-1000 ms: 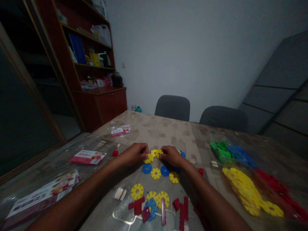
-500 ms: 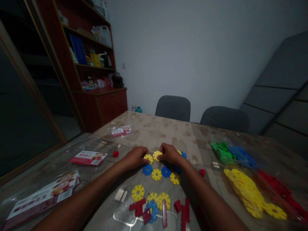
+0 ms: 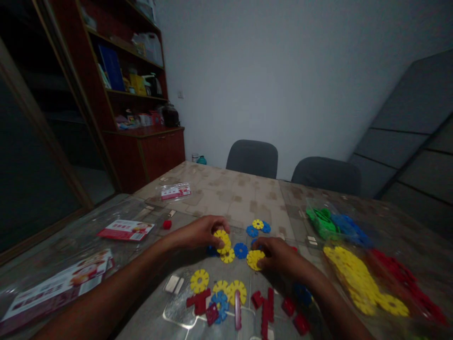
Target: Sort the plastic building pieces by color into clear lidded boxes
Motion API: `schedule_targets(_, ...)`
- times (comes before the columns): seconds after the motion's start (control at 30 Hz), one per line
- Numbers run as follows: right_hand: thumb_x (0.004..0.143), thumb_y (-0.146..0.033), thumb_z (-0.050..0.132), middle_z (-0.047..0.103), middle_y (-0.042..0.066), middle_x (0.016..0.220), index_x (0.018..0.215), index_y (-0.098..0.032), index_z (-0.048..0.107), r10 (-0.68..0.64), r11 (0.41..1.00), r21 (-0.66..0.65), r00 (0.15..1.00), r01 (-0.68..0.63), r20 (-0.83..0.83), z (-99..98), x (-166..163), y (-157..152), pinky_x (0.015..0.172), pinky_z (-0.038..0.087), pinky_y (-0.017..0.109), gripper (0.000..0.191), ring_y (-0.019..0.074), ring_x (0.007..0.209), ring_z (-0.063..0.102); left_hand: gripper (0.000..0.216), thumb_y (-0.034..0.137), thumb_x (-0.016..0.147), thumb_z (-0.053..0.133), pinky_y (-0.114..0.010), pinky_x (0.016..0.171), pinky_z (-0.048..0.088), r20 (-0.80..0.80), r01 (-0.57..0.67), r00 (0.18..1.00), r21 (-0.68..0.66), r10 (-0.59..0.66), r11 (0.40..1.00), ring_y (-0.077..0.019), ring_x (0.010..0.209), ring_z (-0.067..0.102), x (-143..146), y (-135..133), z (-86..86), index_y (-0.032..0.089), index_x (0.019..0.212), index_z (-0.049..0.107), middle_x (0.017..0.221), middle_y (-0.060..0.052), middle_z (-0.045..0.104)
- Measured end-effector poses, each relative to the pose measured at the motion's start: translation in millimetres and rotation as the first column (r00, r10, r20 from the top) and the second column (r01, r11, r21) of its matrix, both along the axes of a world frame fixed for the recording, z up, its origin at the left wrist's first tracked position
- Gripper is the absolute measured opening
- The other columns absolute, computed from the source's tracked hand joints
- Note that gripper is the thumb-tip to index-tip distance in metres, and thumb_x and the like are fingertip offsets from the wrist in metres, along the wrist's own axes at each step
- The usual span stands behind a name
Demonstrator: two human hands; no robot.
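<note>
My left hand pinches a yellow notched building disc, tilted up in front of its fingers. Just below that disc lies another yellow disc, and a blue disc is to its right. Between the thumb and fingers of my right hand is a yellow disc; whether a second disc lies under it, I cannot tell. Farther back, a small cluster pairs a yellow disc with blue discs. A blue piece is partly hidden behind my left hand's fingers.
Nearer me lie more yellow discs, a light blue disc and red pieces. Clear packs of yellow discs, red pieces and green pieces are at right. Printed packaging is at left; chairs stand beyond.
My hands have moved apart. My right hand has come right and nearer with its yellow disc, uncovering the far cluster. My left hand's disc is turned more upright and sits slightly lower.
</note>
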State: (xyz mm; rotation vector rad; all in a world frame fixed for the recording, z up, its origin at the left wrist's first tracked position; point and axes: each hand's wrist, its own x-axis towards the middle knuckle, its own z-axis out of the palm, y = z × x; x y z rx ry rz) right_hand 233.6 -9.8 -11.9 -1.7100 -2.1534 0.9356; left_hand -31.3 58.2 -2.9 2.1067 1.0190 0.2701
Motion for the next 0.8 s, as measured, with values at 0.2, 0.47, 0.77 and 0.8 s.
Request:
schedule_targets(0.2,0.063,-0.008,0.068,0.061,-0.001,0.085,0.092,-0.019,0.062,-0.066,0.997,0.044,0.998,0.065,0.01,-14.1,-1.1,-8.2,0.065,0.031,0.027,0.033,0.018,0.079,0.052,0.046,0.017,0.068,0.079,-0.027,0.074,0.043,-0.133,0.061,0.99,0.036,-0.055,0.998,-0.0213,0.084,0.061,16.7,-24.3,-9.0,0.021,0.113,0.069,0.089,0.002,0.066)
schedule_targets(0.47,0.069,-0.01,0.061,0.056,-0.004,0.077,0.079,-0.021,0.051,-0.091,0.995,0.027,0.986,0.095,-0.138,-5.3,1.7,-12.1,0.065,0.035,0.024,0.018,0.0155,0.076,0.052,0.036,0.02,0.067,0.083,-0.03,0.077,0.039,-0.191,0.01,0.982,0.122,0.014,0.993,-0.0246,0.092,0.056,17.3,-31.0,-2.3,0.018,0.096,0.062,0.098,-0.002,0.062)
schedule_targets(0.77,0.068,-0.012,0.065,0.066,-0.002,0.077,0.079,-0.021,0.062,-0.072,0.997,-0.046,0.953,0.061,-0.296,-5.6,3.5,-20.1,0.067,0.042,0.026,0.014,0.0173,0.076,0.058,0.021,0.017,0.068,0.072,-0.025,0.061,0.03,0.033,-0.023,0.999,0.014,0.022,1.0,-0.0159,0.071,0.048,21.9,-27.7,-8.4,0.02,0.076,0.053,0.071,0.006,0.052)
schedule_targets(0.8,0.07,-0.015,0.065,0.066,-0.001,0.078,0.079,-0.021,0.061,-0.07,0.997,-0.045,0.943,0.059,-0.325,-3.0,5.1,-19.7,0.068,0.043,0.027,0.012,0.0178,0.076,0.058,0.02,0.019,0.068,0.071,-0.025,0.06,0.03,0.071,-0.034,0.997,-0.009,0.035,0.999,-0.0155,0.07,0.048,22.9,-27.5,-9.4,0.019,0.076,0.053,0.071,0.007,0.051)
